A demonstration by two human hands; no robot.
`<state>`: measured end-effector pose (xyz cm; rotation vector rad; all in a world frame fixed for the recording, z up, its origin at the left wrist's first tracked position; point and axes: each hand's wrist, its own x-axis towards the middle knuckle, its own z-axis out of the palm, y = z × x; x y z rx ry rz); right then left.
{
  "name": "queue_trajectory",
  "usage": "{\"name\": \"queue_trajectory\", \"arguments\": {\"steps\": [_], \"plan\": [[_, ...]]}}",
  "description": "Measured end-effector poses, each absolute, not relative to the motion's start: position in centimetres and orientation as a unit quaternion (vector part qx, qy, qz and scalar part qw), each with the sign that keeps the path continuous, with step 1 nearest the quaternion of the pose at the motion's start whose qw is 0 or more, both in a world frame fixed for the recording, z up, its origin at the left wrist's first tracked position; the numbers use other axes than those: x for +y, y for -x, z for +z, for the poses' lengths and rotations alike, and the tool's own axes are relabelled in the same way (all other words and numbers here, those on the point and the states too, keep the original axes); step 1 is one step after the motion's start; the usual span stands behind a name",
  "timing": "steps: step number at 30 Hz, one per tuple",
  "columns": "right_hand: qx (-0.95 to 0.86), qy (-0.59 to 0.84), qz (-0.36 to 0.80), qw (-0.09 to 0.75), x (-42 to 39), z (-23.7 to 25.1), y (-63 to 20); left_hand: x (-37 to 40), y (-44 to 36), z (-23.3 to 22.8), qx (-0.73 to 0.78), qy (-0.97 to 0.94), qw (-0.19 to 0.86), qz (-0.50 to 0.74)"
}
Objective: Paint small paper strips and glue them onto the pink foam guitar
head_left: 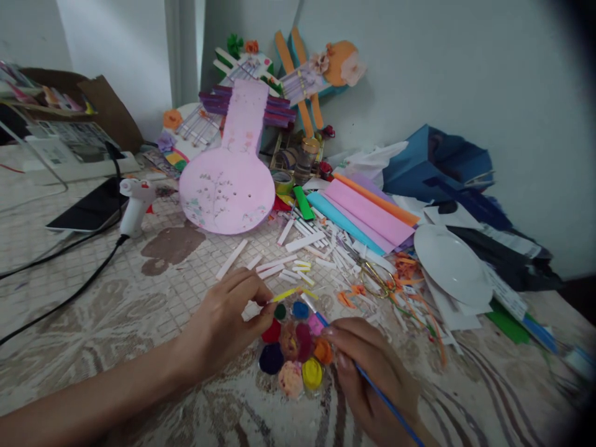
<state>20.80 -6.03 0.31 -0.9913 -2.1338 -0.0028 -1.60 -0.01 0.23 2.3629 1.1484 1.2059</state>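
My left hand pinches a thin yellow-painted strip between thumb and fingertips, just above the far edge of a paint palette. In my right hand is a paintbrush with a blue handle, its pale bristles pointing up and left close to the strip. Whether the bristles touch it I cannot tell. The round palette lies between both hands, with wells of yellow, orange, pink, blue, green, red, dark purple and peach paint. Beyond it lie several white strips, a few with yellow on them.
A pink banjo-shaped cutout leans at the back among decorated craft instruments. To the left are a glue gun with its cord and a tablet. Scissors, coloured paper, orange scraps and a white plate occupy the right.
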Motion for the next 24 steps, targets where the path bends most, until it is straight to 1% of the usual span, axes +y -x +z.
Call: {"name": "queue_trajectory", "arguments": {"steps": [2, 6, 8, 11, 13, 16, 21, 24], "plan": [[-0.846, 0.382, -0.013, 0.371, -6.02, 0.37, -20.80, -0.02, 1.60, 0.24, 0.391, -0.811, 0.126, 0.416], [-0.824, 0.407, -0.002, 0.395, -6.18, 0.47, -20.68, -0.03, 1.58, 0.20, 0.395, -0.811, 0.125, 0.413], [-0.837, 0.391, -0.002, 0.382, -6.28, 0.56, -20.46, -0.05, 1.55, 0.15, 0.397, -0.810, 0.127, 0.412], [-0.856, 0.366, -0.036, 0.365, -6.22, 0.61, -20.12, -0.10, 1.51, 0.14, 0.395, -0.809, 0.127, 0.417], [-0.843, 0.380, -0.045, 0.379, -6.06, 0.57, -20.07, -0.12, 1.51, 0.19, 0.394, -0.810, 0.125, 0.416], [-0.830, 0.391, -0.022, 0.397, -6.03, 0.54, -20.28, -0.11, 1.53, 0.27, 0.394, -0.812, 0.123, 0.413], [-0.866, 0.369, 0.002, 0.339, -6.71, 0.59, -20.29, -0.11, 1.50, 0.26, 0.396, -0.812, 0.115, 0.414], [-0.867, 0.371, 0.017, 0.333, -6.72, 0.51, -20.10, -0.14, 1.43, 0.31, 0.395, -0.813, 0.108, 0.414]]}}
